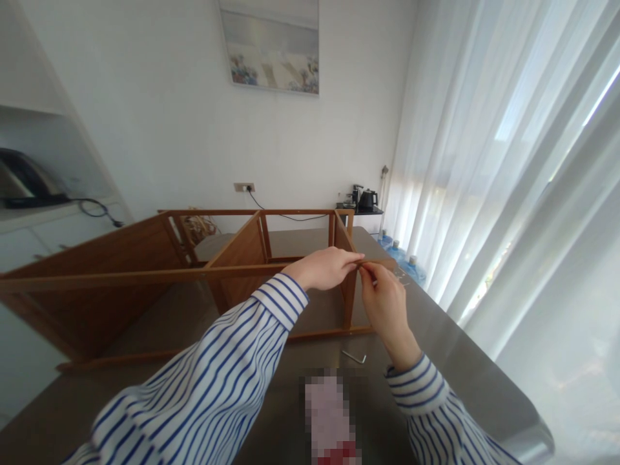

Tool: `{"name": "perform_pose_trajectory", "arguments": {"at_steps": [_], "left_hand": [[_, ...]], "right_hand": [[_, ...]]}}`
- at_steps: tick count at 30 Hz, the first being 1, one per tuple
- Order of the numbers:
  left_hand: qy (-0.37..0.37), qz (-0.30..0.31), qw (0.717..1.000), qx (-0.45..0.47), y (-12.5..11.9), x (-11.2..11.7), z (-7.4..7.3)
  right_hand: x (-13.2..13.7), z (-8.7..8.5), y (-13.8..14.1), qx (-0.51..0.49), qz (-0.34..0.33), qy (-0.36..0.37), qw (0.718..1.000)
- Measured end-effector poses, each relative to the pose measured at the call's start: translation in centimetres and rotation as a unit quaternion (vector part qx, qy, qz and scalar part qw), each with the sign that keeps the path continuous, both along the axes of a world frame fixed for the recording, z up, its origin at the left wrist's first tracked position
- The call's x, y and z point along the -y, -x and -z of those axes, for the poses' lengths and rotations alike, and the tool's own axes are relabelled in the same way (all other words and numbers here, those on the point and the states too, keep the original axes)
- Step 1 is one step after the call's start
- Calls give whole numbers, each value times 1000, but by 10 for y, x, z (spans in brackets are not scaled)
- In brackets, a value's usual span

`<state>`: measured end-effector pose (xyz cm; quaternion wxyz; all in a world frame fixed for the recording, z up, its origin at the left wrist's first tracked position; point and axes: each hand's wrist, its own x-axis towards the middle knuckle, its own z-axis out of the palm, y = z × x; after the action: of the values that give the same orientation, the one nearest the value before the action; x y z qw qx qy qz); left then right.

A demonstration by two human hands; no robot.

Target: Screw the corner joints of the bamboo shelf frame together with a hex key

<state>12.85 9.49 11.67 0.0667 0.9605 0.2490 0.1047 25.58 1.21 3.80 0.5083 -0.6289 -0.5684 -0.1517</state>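
Observation:
A brown wooden shelf frame [140,276] lies on its side on the dark table, its slats and cross panels facing me. My left hand [329,266] rests over the near top rail close to its right end, fingers pressed together against the wood. Right beside it, my right hand [385,294] pinches at the same corner joint. Whatever is between its thumb and finger is too small to make out. An L-shaped hex key [354,356] lies on the table in front of the frame. Several small metal pieces [402,276] are behind my right hand.
A blurred pink and red item [329,413] is near me on the table [465,381]. Blue water bottles [412,268] stand by the white curtain [436,161] on the right. A black kettle [368,199] is at the back; another kettle [29,177] sits on the left counter.

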Motion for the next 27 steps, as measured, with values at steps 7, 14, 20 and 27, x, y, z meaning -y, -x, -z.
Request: {"name": "perform_pose_trajectory", "arguments": {"at_steps": [7, 14, 20, 27], "left_hand": [[0, -4, 1000, -4, 0, 0, 0], [3, -6, 1000, -2, 1, 2, 0], [3, -11, 1000, -3, 1, 3, -1], [3, -11, 1000, -8, 1, 2, 0]], "right_hand": [[-2, 2, 0, -10, 9, 16, 1000], [-1, 2, 2, -7, 19, 30, 999], [2, 2, 1, -4, 6, 20, 1000], [3, 8, -1, -11, 4, 3, 1000]]}}
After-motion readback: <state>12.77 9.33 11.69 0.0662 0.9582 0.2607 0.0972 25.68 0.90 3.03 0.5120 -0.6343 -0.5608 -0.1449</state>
